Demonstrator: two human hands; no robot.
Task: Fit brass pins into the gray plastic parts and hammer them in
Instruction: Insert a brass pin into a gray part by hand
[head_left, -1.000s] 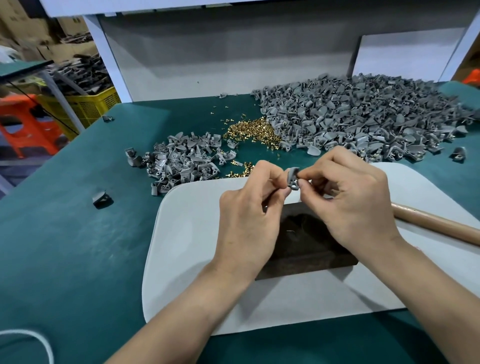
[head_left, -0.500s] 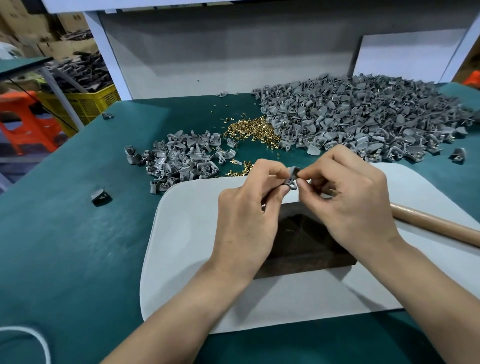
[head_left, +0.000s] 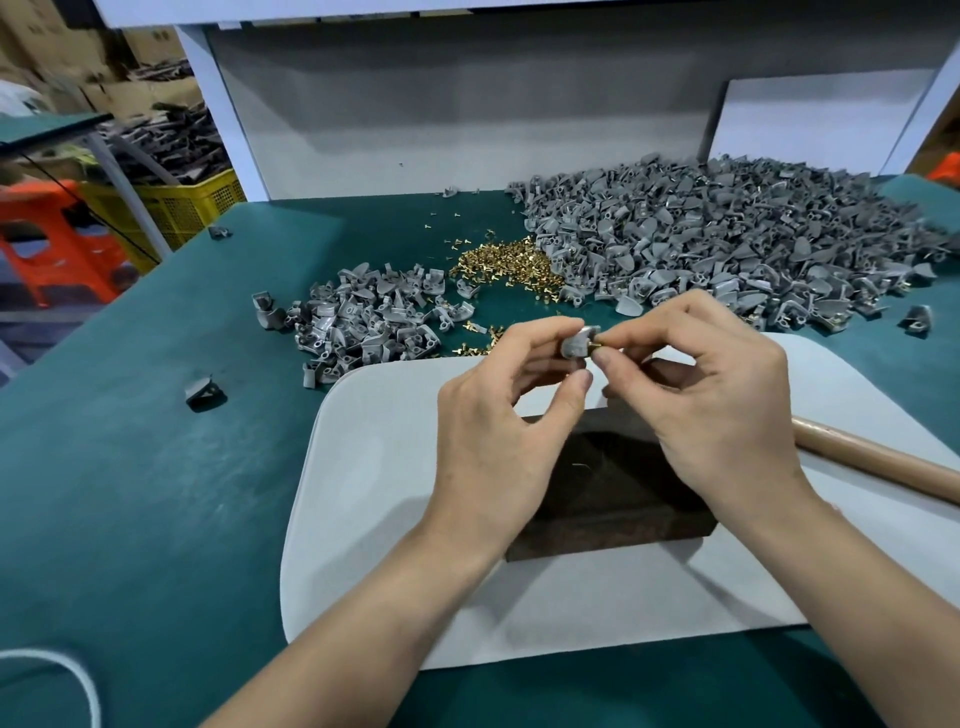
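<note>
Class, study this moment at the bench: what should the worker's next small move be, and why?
Probably push the brass pin further into the gray part. The left hand pinches the part, the right hand holds the pin at its edge, and brass still shows, so hammering on the dark block seems premature.

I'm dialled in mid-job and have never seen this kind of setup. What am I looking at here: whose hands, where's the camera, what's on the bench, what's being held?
There is no machine: a person works with bare hands, filmed by a camera worn on their head, looking forward and down. The left hand pinches one gray plastic part; the right hand holds a brass pin against its side. Under the hands a dark block sits on a white board, on a green table. A wooden handle, probably the hammer's, lies on the right. Further back are a large pile of gray parts, a smaller pile on the left, and loose brass pins between them.
</note>
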